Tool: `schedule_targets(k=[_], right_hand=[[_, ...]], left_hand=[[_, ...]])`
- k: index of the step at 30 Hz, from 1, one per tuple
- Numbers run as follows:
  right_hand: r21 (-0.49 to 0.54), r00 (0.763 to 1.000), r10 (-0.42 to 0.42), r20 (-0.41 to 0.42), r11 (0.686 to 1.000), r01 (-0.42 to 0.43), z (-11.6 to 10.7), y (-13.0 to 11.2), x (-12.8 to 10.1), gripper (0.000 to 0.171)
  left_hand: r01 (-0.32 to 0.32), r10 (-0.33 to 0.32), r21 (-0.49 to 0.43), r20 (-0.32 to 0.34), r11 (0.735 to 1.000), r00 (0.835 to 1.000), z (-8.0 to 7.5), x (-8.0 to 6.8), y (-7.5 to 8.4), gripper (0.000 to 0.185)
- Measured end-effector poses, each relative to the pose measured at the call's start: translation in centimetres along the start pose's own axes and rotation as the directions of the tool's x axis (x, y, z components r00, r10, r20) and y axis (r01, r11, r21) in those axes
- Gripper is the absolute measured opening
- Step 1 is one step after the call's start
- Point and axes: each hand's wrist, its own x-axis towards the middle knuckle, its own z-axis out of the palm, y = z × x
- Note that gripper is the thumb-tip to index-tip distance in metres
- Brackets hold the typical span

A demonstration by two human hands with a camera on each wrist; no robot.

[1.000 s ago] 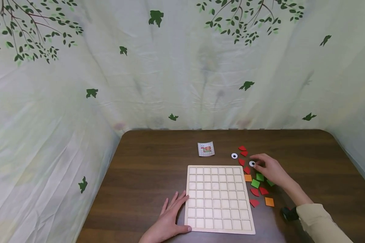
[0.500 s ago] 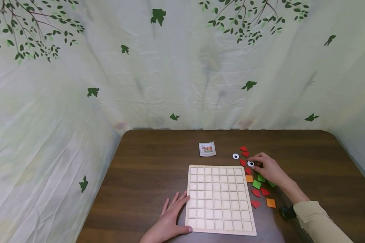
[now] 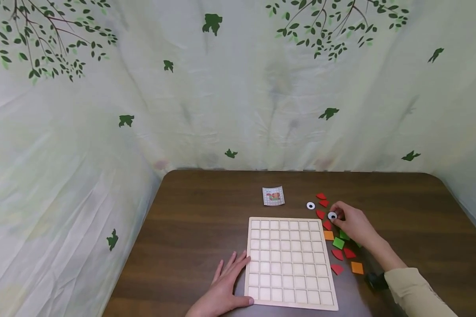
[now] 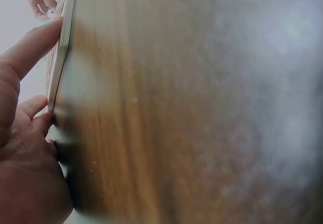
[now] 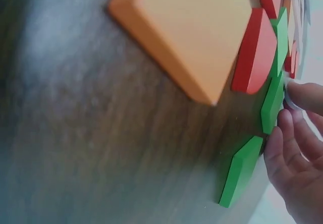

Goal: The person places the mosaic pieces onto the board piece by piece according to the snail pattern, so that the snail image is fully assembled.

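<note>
In the head view, the left hand (image 3: 224, 288) lies with fingers spread, touching the left edge of the board (image 3: 287, 256) on the bench (image 3: 190, 246); the right hand (image 3: 355, 224) pinches a disc (image 3: 332, 215) to the right of the board's far corner, near red pieces (image 3: 336, 254) and green squares (image 3: 338, 243). A second disc (image 3: 310, 205) lies nearby, between them and the card (image 3: 273, 196). The left wrist view shows thumb and fingertips against the board's edge. The right wrist view shows the pinched disc partly hidden, just beyond the green squares, an orange square (image 5: 194, 35) foremost.
</note>
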Motion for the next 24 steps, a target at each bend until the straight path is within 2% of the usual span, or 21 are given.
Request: schedule_targets(k=[9,16,24], right_hand=[[-0.014,0.999,0.010,-0.034,1.000,-0.010,0.0,-0.9,0.0,0.013],[0.102,1.000,-0.008,-0.026,0.995,0.010,0.1,-2.4,-0.4,0.012],[0.181,0.998,-0.065,0.025,0.982,0.059,1.9,-5.0,-0.4,0.013]], left_hand=[[0.011,-0.011,-0.001,0.016,1.000,1.000,-0.1,0.3,0.2,0.093],[0.027,-0.027,-0.008,0.014,1.000,1.000,-0.1,0.3,0.2,0.094],[0.012,-0.012,0.028,-0.008,1.000,1.000,-0.1,0.1,0.1,0.094]])
